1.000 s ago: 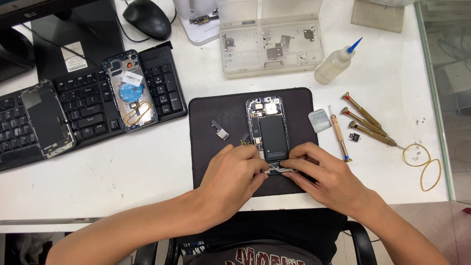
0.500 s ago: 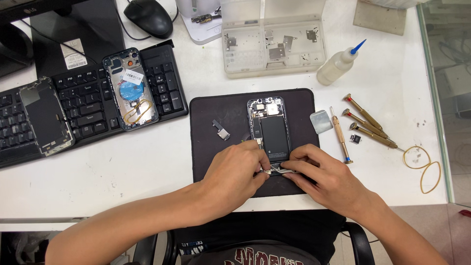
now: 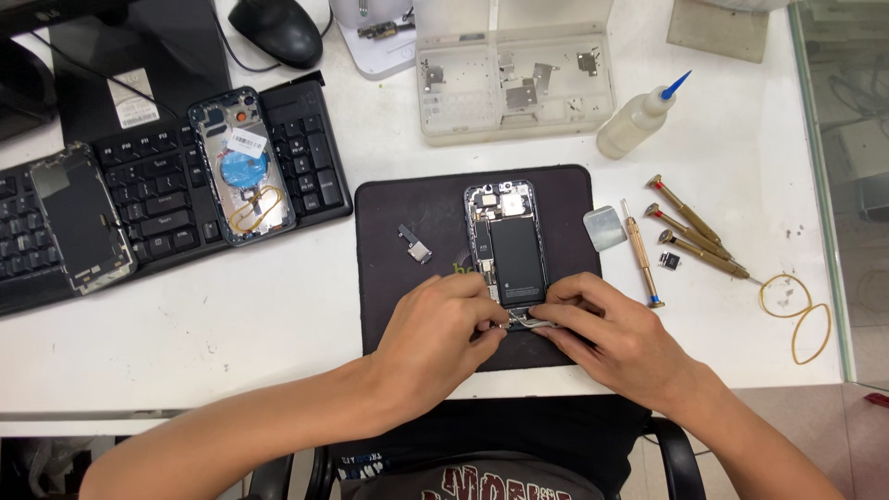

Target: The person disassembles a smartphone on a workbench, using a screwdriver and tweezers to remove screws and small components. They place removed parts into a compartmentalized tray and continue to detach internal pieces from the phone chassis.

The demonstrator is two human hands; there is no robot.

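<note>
An opened phone (image 3: 507, 243) with its black battery showing lies on a dark work mat (image 3: 407, 278). My left hand (image 3: 443, 335) presses against the phone's near end, fingers curled by its lower left corner. My right hand (image 3: 616, 338) pinches metal tweezers (image 3: 530, 322) whose tips reach the phone's bottom edge between both hands. A small loose part (image 3: 416, 243) rests on the mat to the left of the phone.
A black keyboard (image 3: 167, 199) at left carries a phone back housing (image 3: 243, 167) and a screen panel (image 3: 79, 218). A clear parts tray (image 3: 515, 83), a squeeze bottle (image 3: 637, 118), several screwdrivers (image 3: 690, 231), a metal pick (image 3: 604, 227), rubber bands (image 3: 796, 310) and a mouse (image 3: 276, 30) surround the mat.
Both hands stay at the phone's near end with only tiny finger shifts; nothing else has moved.
</note>
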